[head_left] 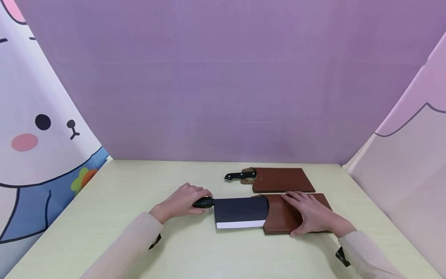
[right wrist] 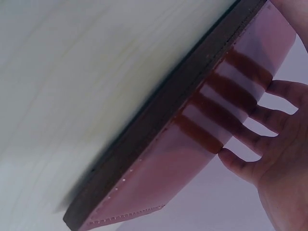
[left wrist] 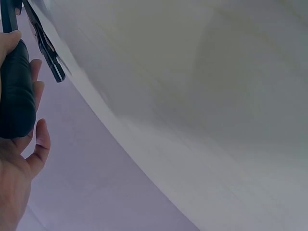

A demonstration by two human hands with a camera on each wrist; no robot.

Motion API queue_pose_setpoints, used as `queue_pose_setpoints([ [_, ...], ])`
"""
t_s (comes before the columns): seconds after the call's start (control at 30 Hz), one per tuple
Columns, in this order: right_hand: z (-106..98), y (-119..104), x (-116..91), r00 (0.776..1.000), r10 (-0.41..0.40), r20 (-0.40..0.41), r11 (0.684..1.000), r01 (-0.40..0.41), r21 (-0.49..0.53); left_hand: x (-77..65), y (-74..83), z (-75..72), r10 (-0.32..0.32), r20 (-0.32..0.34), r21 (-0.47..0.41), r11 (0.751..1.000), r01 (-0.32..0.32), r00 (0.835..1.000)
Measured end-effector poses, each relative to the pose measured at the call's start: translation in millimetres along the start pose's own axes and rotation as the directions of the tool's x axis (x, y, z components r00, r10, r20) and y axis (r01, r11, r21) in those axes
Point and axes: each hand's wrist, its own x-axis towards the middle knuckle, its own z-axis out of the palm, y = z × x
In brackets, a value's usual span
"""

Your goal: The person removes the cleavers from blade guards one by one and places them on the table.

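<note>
On the pale tabletop [head_left: 212,254], two knives and two brown sheaths are lying in two pairs, one behind the other, and two hands are attending to the nearer pair. The larger knife, a cleaver [head_left: 240,211], is lying to the left of the near sheath [head_left: 280,223], its end passing under the curved lip of the mouth. Its broad blade is showing a dark upper face and one bright silver band along the near edge; its single black handle [left wrist: 17,101] is swelling to a rounded butt. The left hand [head_left: 182,199] is curling its grip round that handle, thumb lying along it, while one finger is standing off. The right hand [head_left: 311,215] is resting across the sheath with its grip spread wide, the thumb reaching the near edge; four fingers are touching the leather in the right wrist view. That sheath is gleaming reddish brown, bearing one small stud, a thick dark edge and a line of stitching. Just behind, the far sheath [head_left: 283,180] is housing the small knife [head_left: 240,176], only its black handle showing.
</note>
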Motion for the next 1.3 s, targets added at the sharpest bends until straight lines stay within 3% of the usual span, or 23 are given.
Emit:
queue_pose_setpoints([
  [1.3,0,8,-8,1.000,0.007,-0.029,1.000,-0.006,0.014,-21.4,-9.9,-6.3,-0.036,0.000,-0.021,0.999,0.036,0.999],
])
